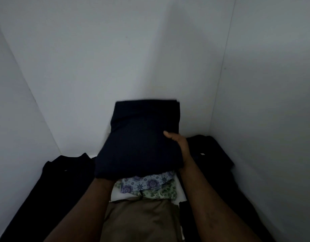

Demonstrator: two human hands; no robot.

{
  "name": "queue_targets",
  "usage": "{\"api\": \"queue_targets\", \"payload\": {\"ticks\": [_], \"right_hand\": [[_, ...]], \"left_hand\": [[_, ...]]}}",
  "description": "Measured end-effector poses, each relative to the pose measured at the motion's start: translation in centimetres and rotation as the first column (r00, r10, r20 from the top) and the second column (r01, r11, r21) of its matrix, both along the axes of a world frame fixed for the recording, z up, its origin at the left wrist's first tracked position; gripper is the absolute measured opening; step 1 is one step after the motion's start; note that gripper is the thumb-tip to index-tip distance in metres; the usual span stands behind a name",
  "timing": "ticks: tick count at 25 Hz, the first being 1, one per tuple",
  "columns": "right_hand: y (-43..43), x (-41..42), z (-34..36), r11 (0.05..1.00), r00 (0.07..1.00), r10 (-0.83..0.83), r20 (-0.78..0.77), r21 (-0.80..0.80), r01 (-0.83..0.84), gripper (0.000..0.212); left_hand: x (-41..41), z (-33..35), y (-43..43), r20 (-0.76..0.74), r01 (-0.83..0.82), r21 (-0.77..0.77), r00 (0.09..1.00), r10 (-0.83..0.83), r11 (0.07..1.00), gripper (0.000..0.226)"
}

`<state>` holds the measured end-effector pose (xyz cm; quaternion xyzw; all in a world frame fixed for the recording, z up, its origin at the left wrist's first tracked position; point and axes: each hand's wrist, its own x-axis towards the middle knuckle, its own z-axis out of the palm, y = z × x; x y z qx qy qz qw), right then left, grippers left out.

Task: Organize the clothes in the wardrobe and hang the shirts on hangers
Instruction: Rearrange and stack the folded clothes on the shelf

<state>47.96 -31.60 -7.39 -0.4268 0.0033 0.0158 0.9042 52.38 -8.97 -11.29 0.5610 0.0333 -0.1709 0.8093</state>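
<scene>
A folded dark navy garment (142,137) is held up at the middle of a white wardrobe compartment. My right hand (178,145) grips its right edge, thumb on top. My left hand is hidden under its lower left corner; only the forearm (91,198) shows. Below it lies a stack: a blue floral cloth (147,183), a green floral cloth (161,193) and an olive-brown garment (142,220).
A black garment (63,175) lies flat on the left of the shelf and another black garment (208,151) with a small white tag on the right. White walls (98,67) close the compartment at left, back and right.
</scene>
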Motion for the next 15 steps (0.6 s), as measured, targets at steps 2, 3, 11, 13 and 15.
{"api": "queue_targets", "payload": {"ticks": [2, 3, 11, 13, 15], "right_hand": [[-0.6, 0.4, -5.7, 0.89, 0.968, -0.147, -0.202, -0.455, 0.04, 0.029], [-0.8, 0.0, -8.1, 0.76, 0.936, -0.235, -0.262, -0.649, 0.009, 0.027], [2.3, -1.3, -11.2, -0.037, 0.892, -0.391, 0.226, -0.972, 0.231, 0.07], [4.7, -1.2, -10.1, -0.238, 0.861, -0.235, 0.452, -0.885, 0.4, 0.072], [6.8, -0.9, -10.1, -0.284, 0.881, 0.029, 0.473, -0.841, 0.461, 0.069]], "left_hand": [[-2.0, 0.8, 0.9, -0.104, -0.007, 0.034, 0.995, 0.01, 0.999, 0.06], [-3.0, -0.1, 1.8, -0.157, 0.053, -0.019, 0.986, -0.055, 0.998, 0.062], [-4.7, -5.8, 4.0, -0.204, 0.126, -0.05, 0.97, -0.133, 0.991, 0.056], [-4.7, -5.7, 4.0, -0.157, 0.142, -0.057, 0.976, -0.15, 0.988, 0.054], [-4.4, -6.1, 4.0, -0.081, 0.096, 0.06, 0.993, -0.091, 0.994, 0.041]]}}
